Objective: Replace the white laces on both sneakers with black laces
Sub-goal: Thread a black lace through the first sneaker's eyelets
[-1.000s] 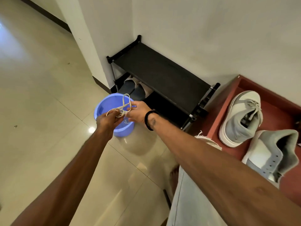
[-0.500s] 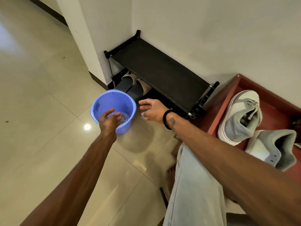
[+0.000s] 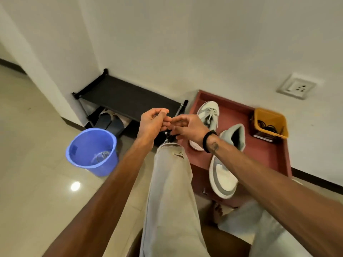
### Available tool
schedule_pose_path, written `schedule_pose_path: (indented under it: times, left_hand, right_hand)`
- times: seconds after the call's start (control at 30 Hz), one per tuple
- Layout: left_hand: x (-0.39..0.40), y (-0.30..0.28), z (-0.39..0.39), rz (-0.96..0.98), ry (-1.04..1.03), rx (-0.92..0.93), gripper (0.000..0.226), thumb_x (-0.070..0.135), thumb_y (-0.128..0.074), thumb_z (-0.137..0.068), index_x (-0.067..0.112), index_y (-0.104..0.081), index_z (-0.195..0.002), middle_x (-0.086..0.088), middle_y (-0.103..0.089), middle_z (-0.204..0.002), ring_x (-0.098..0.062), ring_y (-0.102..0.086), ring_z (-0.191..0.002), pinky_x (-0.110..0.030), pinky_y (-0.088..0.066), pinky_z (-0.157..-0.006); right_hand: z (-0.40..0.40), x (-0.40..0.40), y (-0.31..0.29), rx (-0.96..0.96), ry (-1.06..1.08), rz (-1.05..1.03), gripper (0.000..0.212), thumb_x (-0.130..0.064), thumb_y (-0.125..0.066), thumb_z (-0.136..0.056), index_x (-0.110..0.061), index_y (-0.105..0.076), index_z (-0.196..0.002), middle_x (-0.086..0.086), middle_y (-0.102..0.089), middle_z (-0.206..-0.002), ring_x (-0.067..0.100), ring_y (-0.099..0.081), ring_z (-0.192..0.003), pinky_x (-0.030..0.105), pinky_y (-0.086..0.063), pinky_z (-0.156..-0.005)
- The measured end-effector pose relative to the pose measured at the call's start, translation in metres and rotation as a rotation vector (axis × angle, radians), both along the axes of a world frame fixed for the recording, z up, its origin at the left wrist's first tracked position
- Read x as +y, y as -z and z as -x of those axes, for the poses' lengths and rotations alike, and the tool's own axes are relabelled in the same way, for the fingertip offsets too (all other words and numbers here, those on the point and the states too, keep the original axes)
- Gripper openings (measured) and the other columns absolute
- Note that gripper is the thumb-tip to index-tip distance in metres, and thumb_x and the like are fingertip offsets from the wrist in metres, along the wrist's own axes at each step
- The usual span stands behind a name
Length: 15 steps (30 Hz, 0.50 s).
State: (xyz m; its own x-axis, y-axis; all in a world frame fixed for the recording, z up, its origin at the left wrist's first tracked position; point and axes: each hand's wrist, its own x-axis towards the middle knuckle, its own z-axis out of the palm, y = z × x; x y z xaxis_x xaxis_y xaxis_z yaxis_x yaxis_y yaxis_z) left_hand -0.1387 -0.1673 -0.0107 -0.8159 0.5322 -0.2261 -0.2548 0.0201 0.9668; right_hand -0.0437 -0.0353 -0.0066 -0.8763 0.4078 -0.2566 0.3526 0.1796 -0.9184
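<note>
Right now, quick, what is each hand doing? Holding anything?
Left hand: fingers curled in, thumb pinched to fingertips; whether anything is held cannot be told.
Right hand: fingers curled toward the left hand; any hold cannot be told.

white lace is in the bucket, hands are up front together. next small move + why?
Probably reach the right hand to the yellow basket for a black lace. The near sneaker on the red tray shows no lace, a white lace lies in the blue bucket, and the far sneaker is still laced. Whether the left hand holds anything is unclear.
</note>
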Motion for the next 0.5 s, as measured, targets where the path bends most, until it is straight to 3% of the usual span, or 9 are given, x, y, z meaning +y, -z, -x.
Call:
schedule_pose_path:
  times: [0.1,0.17,0.27,0.4,0.5]
  left_hand:
    - [0.026,-0.016,-0.031,0.027,0.119,0.035,0.022,0.020,-0.060,-0.104,0.007,-0.068,-0.119,-0.008,-0.075,-0.086,-0.009,-0.073,-0.068,-0.029,-0.054,-0.074]
    - [0.047,-0.022,-0.054,0.039,0.181,0.053,0.022,0.021,-0.061,-0.104,0.006,-0.069,-0.118,-0.009,-0.075,-0.085,-0.008,-0.072,-0.067,-0.029,-0.054,-0.073]
    - [0.081,-0.021,-0.085,0.052,0.250,0.084,0.024,0.025,-0.062,-0.104,0.007,-0.067,-0.119,-0.008,-0.077,-0.084,-0.011,-0.070,-0.068,-0.026,-0.054,-0.068]
    - [0.131,-0.007,-0.123,0.056,0.285,0.197,0.017,0.024,-0.060,-0.104,0.015,-0.066,-0.118,-0.008,-0.078,-0.086,-0.014,-0.071,-0.071,-0.024,-0.055,-0.065]
    - [0.175,0.002,-0.142,0.081,0.341,0.282,0.015,0.022,-0.060,-0.104,0.014,-0.066,-0.115,-0.011,-0.076,-0.085,-0.016,-0.071,-0.070,-0.026,-0.056,-0.065]
  right_hand:
    - [-0.041,0.028,-0.020,0.042,0.060,-0.076,0.022,-0.006,-0.073,-0.092,-0.007,-0.072,-0.114,0.012,-0.078,-0.102,0.019,-0.076,-0.086,0.031,-0.062,-0.074]
    - [-0.070,0.048,-0.024,0.050,0.118,-0.078,0.022,-0.006,-0.071,-0.092,-0.007,-0.072,-0.114,0.011,-0.078,-0.100,0.022,-0.077,-0.088,0.036,-0.063,-0.077]
    - [-0.111,0.074,-0.019,0.091,0.234,-0.038,0.019,-0.003,-0.073,-0.091,-0.005,-0.073,-0.110,0.013,-0.078,-0.093,0.016,-0.076,-0.080,0.030,-0.062,-0.070]
    - [-0.159,0.108,-0.008,0.134,0.413,0.014,0.012,-0.008,-0.073,-0.092,-0.010,-0.074,-0.104,0.014,-0.078,-0.094,0.022,-0.075,-0.080,0.038,-0.063,-0.074]
    - [-0.186,0.143,0.002,0.164,0.567,-0.001,0.010,-0.007,-0.070,-0.093,-0.007,-0.074,-0.102,0.008,-0.079,-0.088,0.012,-0.072,-0.069,0.027,-0.058,-0.059]
